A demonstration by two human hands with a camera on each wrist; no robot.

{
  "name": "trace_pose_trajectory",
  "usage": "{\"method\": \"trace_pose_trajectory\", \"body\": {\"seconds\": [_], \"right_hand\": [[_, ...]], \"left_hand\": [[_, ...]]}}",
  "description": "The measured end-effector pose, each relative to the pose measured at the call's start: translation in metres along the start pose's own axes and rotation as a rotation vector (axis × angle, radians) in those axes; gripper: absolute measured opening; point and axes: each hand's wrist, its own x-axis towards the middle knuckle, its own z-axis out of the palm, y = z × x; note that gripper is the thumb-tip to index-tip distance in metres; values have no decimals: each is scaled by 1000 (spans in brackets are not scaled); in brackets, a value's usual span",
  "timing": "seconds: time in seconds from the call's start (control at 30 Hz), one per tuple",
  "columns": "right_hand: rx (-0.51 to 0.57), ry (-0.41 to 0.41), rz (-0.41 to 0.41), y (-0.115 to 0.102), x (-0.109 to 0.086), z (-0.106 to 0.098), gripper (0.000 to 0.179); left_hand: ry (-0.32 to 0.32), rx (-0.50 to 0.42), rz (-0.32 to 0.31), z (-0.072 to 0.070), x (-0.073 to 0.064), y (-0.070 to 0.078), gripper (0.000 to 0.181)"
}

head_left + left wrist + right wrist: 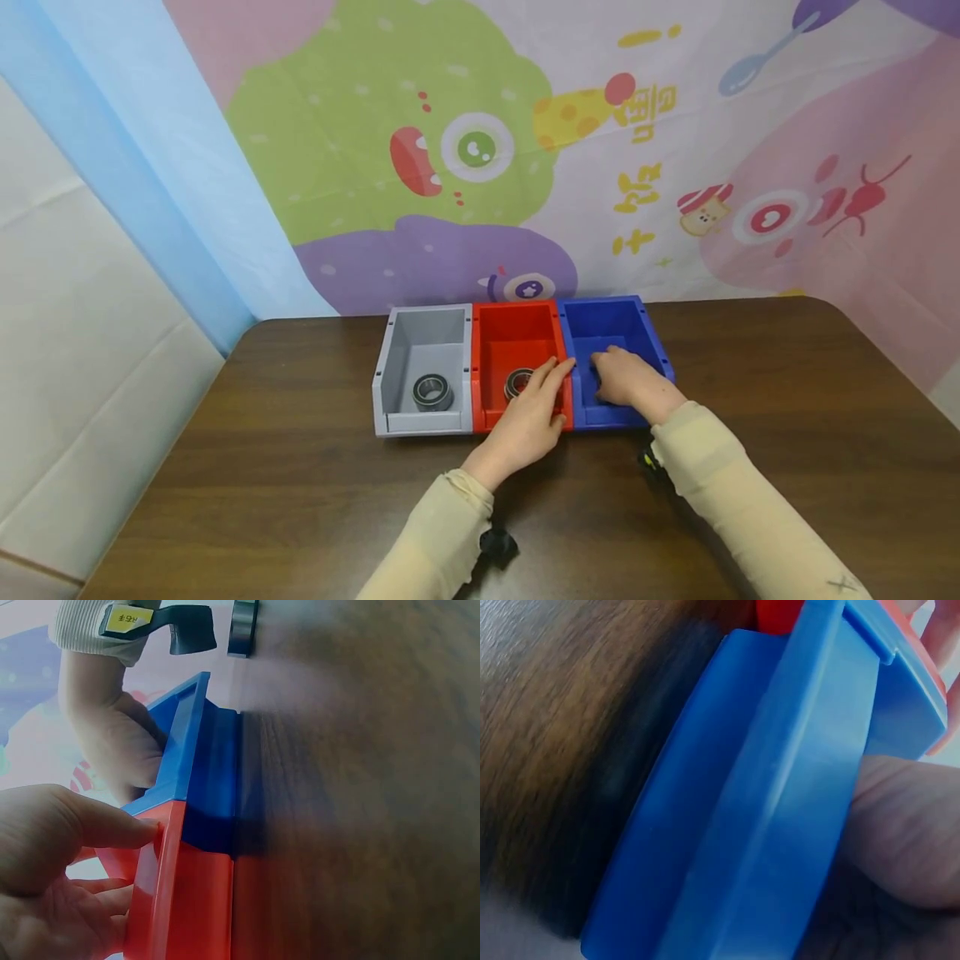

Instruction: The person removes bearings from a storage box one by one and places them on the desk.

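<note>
Left hand (pixel 525 423), fingers nearly straight, touches red bin (pixel 517 321) near table's (pixel 300 467) far edge; bearing (pixel 512 386) inside. Right hand (pixel 628 381) inside blue bin (pixel 600 317), fingertips hidden, can't tell grip. Second bearing (pixel 432 403) near grey bin's (pixel 429 327) front edge.

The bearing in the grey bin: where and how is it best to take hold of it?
Probably from above, through the open top of the grey bin, pinching the bearing by its round outer side: it seems to lie flat, hole upward, with some space left and right of it.
</note>
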Motion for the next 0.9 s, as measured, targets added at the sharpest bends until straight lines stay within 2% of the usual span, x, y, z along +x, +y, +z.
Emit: {"method": "trace_pose_trajectory", "body": {"seconds": [0.37,0.57,0.9], "right_hand": [[-30,-39,-60,4,-2,-5,48],[-46,-23,-88,5,-1,-3,42],[-25,-21,-65,6,-2,-1,25]], "left_hand": [[1,0,7,-1,0,0,70],[-2,4,4,-1,-1,-2,71],[-1,9,6,-1,0,1,71]]}}
